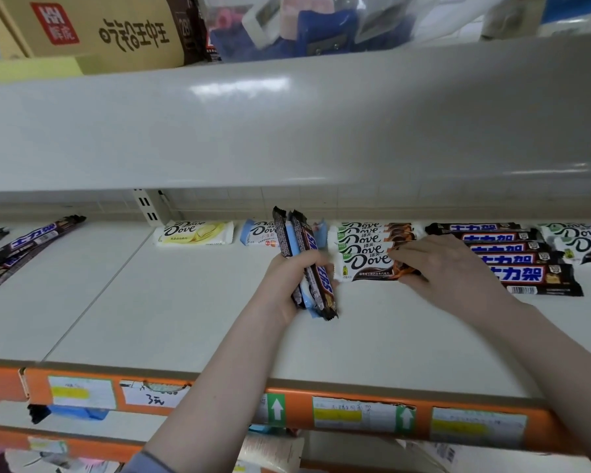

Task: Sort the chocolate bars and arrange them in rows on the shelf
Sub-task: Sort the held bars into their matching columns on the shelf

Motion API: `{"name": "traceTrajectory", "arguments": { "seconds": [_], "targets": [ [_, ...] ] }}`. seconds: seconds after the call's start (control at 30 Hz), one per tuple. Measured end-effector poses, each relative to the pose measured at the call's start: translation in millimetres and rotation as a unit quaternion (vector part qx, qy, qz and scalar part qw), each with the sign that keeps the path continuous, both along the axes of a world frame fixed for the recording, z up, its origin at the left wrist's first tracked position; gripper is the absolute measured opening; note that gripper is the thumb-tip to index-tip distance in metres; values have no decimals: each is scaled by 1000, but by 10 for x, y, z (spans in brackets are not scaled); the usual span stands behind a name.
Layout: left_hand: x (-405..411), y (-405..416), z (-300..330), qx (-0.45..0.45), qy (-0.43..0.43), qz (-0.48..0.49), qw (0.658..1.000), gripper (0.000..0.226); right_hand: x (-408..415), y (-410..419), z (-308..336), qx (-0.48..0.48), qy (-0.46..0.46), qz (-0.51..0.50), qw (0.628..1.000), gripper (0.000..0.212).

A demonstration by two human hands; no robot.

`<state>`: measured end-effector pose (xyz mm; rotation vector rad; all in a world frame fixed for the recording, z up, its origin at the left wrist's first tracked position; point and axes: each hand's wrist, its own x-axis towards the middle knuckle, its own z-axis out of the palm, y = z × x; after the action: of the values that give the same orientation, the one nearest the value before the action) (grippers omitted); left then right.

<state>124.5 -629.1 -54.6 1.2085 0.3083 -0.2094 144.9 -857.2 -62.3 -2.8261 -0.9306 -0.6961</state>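
Dove bars (372,249) on shelf (191,312), left of Snickers row (512,257)

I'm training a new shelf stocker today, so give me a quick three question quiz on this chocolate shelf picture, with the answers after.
1. True or false: the left hand grips a bunch of bars that includes a Snickers bar.
2. Which row is the right hand touching? A) yellow Dove bar B) green-and-brown Dove row C) Snickers row
3. Fill in: the loose Snickers bars lie at the far ____ of the shelf.

Key:
1. True
2. B: its fingers rest on the front bar's brown end.
3. left
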Motion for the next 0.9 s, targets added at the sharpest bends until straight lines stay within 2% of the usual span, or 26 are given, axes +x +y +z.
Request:
{"name": "traceTrajectory", "arguments": {
  "seconds": [0.1,0.27,0.4,0.63,0.9],
  "targets": [
    [-7,11,-8,-28,-7,0,1000,18,15,7,-31,15,19,-16,1000,36],
    [-22,33,-9,-55,-7,-4,998,21,52,25,-57,27,85,-57,994,52],
    [-23,27,-6,-63,-8,-4,998,19,39,41,-47,17,98,-65,993,51],
    [-18,33,-5,-63,-9,-7,998,19,-28,62,-67,0,41,-70,997,45],
    [-1,34,-23,-56,-6,-10,998,14,-27,64,-65,5,45,-55,997,44]
  ]
}}
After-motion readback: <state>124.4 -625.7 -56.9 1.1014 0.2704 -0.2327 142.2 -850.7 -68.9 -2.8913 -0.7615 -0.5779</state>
